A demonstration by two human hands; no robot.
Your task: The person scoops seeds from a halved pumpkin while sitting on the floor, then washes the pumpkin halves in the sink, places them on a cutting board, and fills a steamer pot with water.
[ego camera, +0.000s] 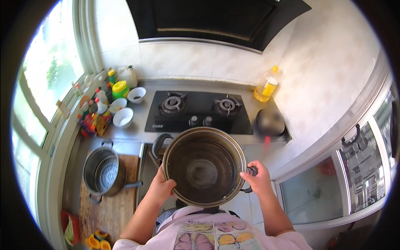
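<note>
A large two-handled metal pot (204,168) is held in front of my body, its open top facing up; its inside looks bare. My left hand (162,186) grips the rim at the lower left, below the left black handle. At the right side my right hand (257,177) is closed on the rim and the other black handle. Beyond the pot lies a black two-burner gas stove (200,112) with nothing on its burners. A smaller steel pot (120,175) with a perforated steamer insert (108,173) stands on a wooden cutting board (106,209) to the left.
White bowls (123,117), a yellow-lidded green jar (120,89) and several bottles crowd the left counter. An oil bottle (265,89) and a dark pan (270,122) stand right of the stove. Cut pumpkin pieces (98,241) lie lower left. A range hood (212,22) hangs above.
</note>
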